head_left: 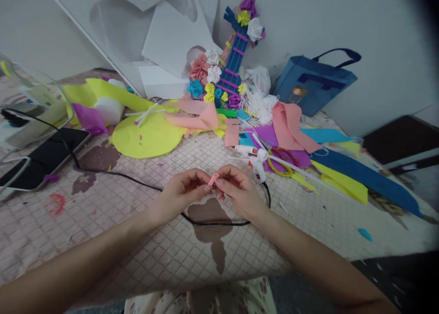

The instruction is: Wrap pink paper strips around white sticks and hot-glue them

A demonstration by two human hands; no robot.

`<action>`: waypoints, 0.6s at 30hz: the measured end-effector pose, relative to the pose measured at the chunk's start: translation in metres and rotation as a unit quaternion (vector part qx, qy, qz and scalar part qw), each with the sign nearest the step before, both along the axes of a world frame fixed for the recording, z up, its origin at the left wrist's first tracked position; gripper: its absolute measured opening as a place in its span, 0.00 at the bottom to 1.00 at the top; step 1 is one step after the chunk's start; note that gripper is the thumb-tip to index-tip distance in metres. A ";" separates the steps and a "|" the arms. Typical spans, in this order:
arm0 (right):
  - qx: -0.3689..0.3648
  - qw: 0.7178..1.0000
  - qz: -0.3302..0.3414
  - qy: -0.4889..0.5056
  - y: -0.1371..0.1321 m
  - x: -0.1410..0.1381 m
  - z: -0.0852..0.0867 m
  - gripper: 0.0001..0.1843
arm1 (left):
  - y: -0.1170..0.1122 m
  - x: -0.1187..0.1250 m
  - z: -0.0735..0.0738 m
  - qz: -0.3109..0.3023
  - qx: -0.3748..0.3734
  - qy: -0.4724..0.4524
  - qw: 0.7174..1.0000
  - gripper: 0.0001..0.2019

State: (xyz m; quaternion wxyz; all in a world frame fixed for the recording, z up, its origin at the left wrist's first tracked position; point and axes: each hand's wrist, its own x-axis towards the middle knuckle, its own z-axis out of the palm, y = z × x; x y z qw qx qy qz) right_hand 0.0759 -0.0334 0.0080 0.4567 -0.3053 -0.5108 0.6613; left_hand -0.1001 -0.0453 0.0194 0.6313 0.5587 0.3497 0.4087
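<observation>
Between my two hands, over the middle of the table, is a small piece of pink crepe paper (213,180). My left hand (181,189) pinches it from the left with thumb and fingertips. From the right, my right hand (240,189) grips the same piece, fingers curled behind it. A white hot glue gun (258,165) lies just beyond my right hand, its black cord (219,224) looping under both wrists. Farther back, a blue paper guitar (234,64) decorated with paper flowers leans against the wall.
Yellow paper (147,135), pink paper (291,126) and a dark blue strip (370,176) lie about. Yellow-handled scissors (279,170) rest beside the glue gun. A phone (44,160) lies left. At the back stand white cut boards (174,39) and a blue bag (313,83).
</observation>
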 end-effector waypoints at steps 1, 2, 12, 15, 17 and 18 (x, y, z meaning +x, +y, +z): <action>0.002 1.000 -0.003 -0.003 0.000 0.000 0.000 0.05 | 0.000 0.000 0.000 0.000 0.001 0.000 1.000 0.08; 0.006 1.000 -0.006 -0.008 0.000 0.000 0.001 0.05 | 0.000 0.000 0.000 0.000 0.004 0.002 1.000 0.08; 0.041 0.996 -0.028 -0.074 -0.003 0.001 0.012 0.07 | -0.001 0.001 0.001 0.023 0.027 0.031 0.999 0.07; 0.005 0.999 0.019 -0.048 -0.001 0.003 0.013 0.09 | -0.001 0.001 0.001 0.001 0.000 0.009 1.000 0.08; -0.020 0.998 0.047 -0.031 0.001 0.004 0.014 0.09 | -0.001 0.001 0.001 -0.016 -0.027 0.000 1.000 0.09; -0.031 0.998 0.057 -0.024 0.002 0.005 0.014 0.09 | -0.001 0.001 0.001 -0.023 -0.039 -0.002 0.999 0.10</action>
